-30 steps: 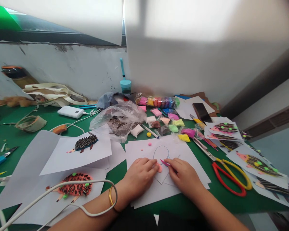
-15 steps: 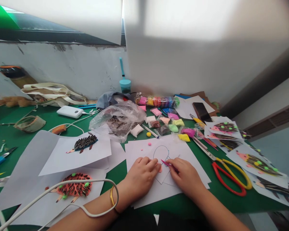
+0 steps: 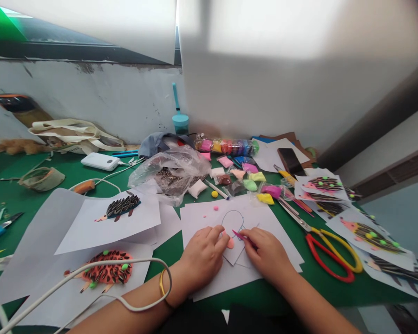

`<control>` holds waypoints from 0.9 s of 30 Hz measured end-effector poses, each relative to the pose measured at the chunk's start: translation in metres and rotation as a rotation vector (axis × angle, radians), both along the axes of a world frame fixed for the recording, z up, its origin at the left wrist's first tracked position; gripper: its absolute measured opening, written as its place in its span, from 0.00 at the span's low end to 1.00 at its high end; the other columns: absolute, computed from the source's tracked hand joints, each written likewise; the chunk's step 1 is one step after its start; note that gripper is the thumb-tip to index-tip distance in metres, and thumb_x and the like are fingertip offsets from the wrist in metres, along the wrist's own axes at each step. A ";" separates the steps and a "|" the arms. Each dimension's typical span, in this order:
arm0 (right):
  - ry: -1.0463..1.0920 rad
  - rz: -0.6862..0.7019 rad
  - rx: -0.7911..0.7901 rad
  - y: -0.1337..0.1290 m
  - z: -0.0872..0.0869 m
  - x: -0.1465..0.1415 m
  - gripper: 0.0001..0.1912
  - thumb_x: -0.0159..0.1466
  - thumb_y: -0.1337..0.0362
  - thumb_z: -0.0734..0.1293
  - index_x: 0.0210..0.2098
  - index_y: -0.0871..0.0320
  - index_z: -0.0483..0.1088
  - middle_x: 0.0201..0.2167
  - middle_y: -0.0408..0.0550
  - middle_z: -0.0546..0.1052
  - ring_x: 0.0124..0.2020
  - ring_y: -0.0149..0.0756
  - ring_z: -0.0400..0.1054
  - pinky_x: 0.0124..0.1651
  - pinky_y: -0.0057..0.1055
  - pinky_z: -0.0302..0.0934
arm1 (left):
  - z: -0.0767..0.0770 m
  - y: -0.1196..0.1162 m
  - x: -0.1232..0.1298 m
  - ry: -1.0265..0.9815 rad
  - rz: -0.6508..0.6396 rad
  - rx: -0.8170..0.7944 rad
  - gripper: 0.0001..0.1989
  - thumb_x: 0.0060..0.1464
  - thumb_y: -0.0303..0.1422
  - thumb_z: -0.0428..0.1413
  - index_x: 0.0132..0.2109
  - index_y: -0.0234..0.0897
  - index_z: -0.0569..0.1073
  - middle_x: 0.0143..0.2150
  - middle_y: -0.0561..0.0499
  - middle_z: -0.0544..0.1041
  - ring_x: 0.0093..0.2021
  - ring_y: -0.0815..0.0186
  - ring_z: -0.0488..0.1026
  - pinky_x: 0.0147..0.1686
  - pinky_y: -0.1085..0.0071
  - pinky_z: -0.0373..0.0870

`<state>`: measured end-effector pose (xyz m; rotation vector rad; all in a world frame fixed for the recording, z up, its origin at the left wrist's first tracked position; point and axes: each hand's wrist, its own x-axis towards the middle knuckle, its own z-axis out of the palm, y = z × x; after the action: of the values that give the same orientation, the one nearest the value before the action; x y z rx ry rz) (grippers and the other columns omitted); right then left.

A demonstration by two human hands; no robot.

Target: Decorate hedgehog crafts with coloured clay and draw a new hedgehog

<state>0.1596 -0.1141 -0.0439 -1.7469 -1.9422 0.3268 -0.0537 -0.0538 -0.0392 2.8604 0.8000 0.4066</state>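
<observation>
My right hand pinches a thin magenta modelling tool, its pointed tip aimed left over the paper. My left hand rests on the white sheets, fingers a little apart, with the fingertips beside a flattened piece of salmon-pink clay. Beyond the hands, a rounded outline drawing in blue shows on the paper, partly covered. A small pink clay ball and a tinier pink bit lie above my left hand. A small white sheet sits under the clay.
Red-and-yellow scissors lie right of the paper. Behind are several clay packets and a plastic bag of sunflower seeds. Seed-covered hedgehog pictures lie on both sides. A white cable loops over my left forearm.
My left fingers have shifted and spread slightly, so more of the salmon-pink clay shows. My right hand and the tool stay almost in place.
</observation>
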 end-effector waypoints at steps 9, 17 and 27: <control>-0.052 0.055 -0.010 0.001 0.005 -0.001 0.13 0.66 0.69 0.60 0.44 0.53 0.75 0.33 0.46 0.76 0.35 0.37 0.70 0.40 0.34 0.59 | 0.002 0.000 0.001 0.000 -0.027 0.083 0.16 0.59 0.25 0.48 0.54 0.37 0.66 0.51 0.42 0.70 0.42 0.59 0.68 0.42 0.59 0.71; -0.145 0.125 -0.036 0.009 0.011 -0.006 0.14 0.63 0.71 0.61 0.42 0.54 0.77 0.31 0.46 0.76 0.35 0.38 0.70 0.39 0.34 0.58 | 0.000 0.000 0.001 0.000 -0.024 0.064 0.17 0.57 0.25 0.50 0.54 0.37 0.67 0.50 0.43 0.71 0.43 0.58 0.68 0.42 0.59 0.71; -0.123 0.115 -0.023 0.006 0.009 -0.004 0.15 0.63 0.70 0.61 0.42 0.53 0.77 0.31 0.46 0.77 0.34 0.37 0.70 0.39 0.33 0.60 | 0.000 -0.001 0.001 0.005 -0.019 0.065 0.17 0.58 0.25 0.50 0.54 0.38 0.67 0.50 0.43 0.70 0.43 0.58 0.68 0.42 0.59 0.71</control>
<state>0.1553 -0.1084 -0.0353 -1.7100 -2.1390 0.2889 -0.0528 -0.0544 -0.0397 2.9272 0.7742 0.4312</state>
